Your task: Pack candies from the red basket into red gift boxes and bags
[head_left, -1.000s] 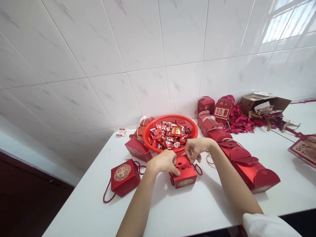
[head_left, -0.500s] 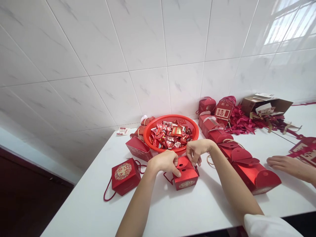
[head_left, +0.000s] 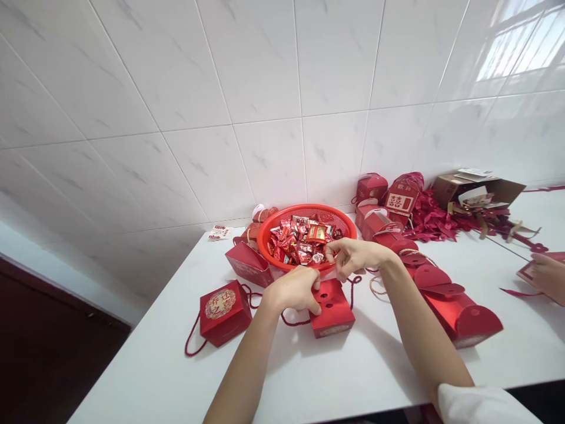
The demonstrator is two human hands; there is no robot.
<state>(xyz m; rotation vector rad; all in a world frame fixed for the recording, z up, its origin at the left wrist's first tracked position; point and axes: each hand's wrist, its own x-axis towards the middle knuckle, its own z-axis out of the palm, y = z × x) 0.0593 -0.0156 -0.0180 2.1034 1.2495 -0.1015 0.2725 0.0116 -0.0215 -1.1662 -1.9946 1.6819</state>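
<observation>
A red gift box point(head_left: 332, 315) with punched holes in its lid sits on the white table point(head_left: 145, 377) just below my hands. My left hand point(head_left: 293, 290) grips the box's top edge, with its fingers across the lid. My right hand point(head_left: 355, 256) is raised just above the far edge of the box, its fingers pinched together close to my left hand. Whatever they pinch is hidden. A thin red cord point(head_left: 295, 322) trails from the box over the table. Behind my hands stands a red plastic basket point(head_left: 269, 232) heaped with red-wrapped sweets point(head_left: 302, 241).
A closed gift box with a gold medallion point(head_left: 223, 313) and an open red box point(head_left: 248, 265) stand left. Unfolded red boxes point(head_left: 459, 315) line the right. Red ribbons point(head_left: 435, 218) and a cardboard carton point(head_left: 477, 191) lie against the tiled wall. Another person's hand point(head_left: 548, 277) is at far right.
My right hand has risen off the box towards the basket. The cord now lies looser on the table left of the box. The other person's hand has drawn back right.
</observation>
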